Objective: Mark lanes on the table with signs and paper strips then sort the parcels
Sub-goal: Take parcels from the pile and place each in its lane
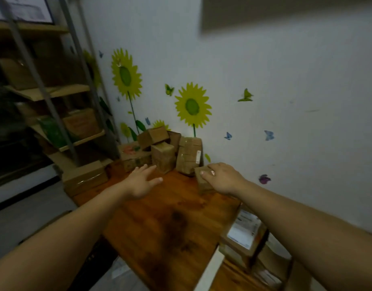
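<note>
Both my arms reach across the wooden table (164, 223). My right hand (223, 177) grips a small brown cardboard parcel (203, 183) from above, near the wall. My left hand (142, 181) hovers over the table with fingers spread, holding nothing, just short of a pile of brown parcels (164, 152) stacked at the table's far end. A white paper strip (210, 271) lies across the table near me. To its right sit parcels with white labels (242, 238).
A white wall with sunflower and butterfly stickers (192, 106) runs along the right. A metal shelf rack (61, 114) with boxes stands at the left. One taped box (84, 177) sits at the table's far left corner. The floor lies to the left.
</note>
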Motion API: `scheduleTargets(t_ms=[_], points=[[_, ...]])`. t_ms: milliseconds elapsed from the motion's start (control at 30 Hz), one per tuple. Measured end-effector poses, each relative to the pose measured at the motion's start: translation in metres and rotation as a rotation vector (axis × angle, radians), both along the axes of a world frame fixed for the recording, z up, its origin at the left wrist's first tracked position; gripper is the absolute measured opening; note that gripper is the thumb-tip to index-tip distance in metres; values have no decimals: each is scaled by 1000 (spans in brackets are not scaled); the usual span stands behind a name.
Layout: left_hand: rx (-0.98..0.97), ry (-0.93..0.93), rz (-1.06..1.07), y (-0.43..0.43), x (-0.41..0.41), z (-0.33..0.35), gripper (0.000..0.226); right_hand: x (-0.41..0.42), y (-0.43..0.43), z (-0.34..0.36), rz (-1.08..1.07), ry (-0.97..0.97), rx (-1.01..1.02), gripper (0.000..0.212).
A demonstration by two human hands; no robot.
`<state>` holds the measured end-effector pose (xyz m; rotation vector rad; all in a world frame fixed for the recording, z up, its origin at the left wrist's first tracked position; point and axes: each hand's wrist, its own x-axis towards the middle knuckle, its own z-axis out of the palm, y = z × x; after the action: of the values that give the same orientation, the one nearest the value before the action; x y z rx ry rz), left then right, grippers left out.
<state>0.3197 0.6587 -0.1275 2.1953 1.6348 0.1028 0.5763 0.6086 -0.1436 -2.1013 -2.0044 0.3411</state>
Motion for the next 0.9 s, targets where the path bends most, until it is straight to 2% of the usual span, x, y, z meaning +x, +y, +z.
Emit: scheduleTargets(t_ms=[167, 533, 700, 900], points=[[-27, -22, 61, 83, -68, -10, 68, -59, 81, -8, 6, 12, -49, 76], [-60, 9, 15, 253, -246, -28, 65, -251, 251, -25, 14, 110, -136, 73], [-123, -54, 96, 314, -324, -43, 66, -329, 317, -31, 58, 115, -200, 74], [-196, -128, 203, 373, -377, -83, 69, -395, 397, -56, 75, 167, -225, 69]])
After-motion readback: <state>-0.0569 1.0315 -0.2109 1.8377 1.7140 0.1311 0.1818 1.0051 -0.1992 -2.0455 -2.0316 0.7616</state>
